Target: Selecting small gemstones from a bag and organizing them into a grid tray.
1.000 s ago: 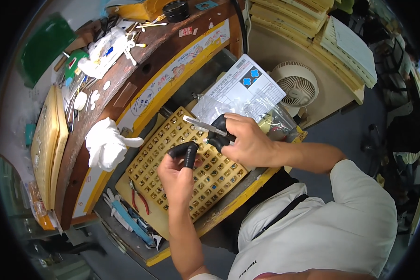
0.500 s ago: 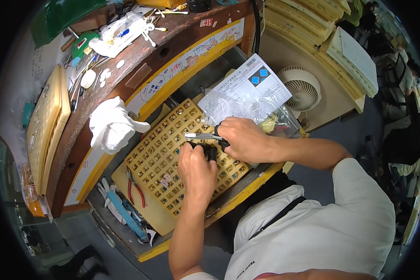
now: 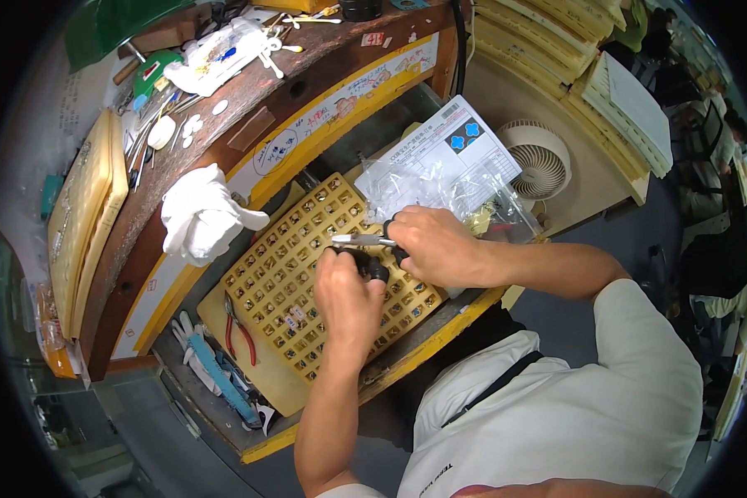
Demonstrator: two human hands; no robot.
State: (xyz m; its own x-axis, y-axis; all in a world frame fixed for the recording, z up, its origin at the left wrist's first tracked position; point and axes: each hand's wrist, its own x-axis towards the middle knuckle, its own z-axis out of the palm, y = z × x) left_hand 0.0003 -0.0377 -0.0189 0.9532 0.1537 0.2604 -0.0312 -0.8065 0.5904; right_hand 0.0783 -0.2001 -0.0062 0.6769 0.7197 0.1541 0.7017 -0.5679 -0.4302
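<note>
My left hand [image 3: 347,299] is closed round a black object [image 3: 365,264], largely hidden by my fingers, above a yellow tray [image 3: 272,295] of small square compartments holding small metallic and blue pieces. My right hand [image 3: 427,249] grips a silver tool [image 3: 353,240] with a black handle; its flat silver end points left, just above the black object. Red-handled pliers [image 3: 243,343] lie at the tray's left side. Behind my right hand are a printed sheet [image 3: 481,159] and a clear plastic bag [image 3: 432,187] with small items in it.
A wooden bench [image 3: 236,133] holds a white glove [image 3: 199,212], cotton swabs and small tools. Stacked trays stand left [image 3: 87,207] and right [image 3: 539,37], with a fan [image 3: 533,166] beside the right stack. Blue-handled tools [image 3: 220,382] fill the drawer's left end. People [image 3: 726,158] sit at far right.
My left hand has risen and turned palm-down over the black object. My right hand shifted slightly, bringing the silver tool lower, beside my left fingers. The last half second shows little movement.
</note>
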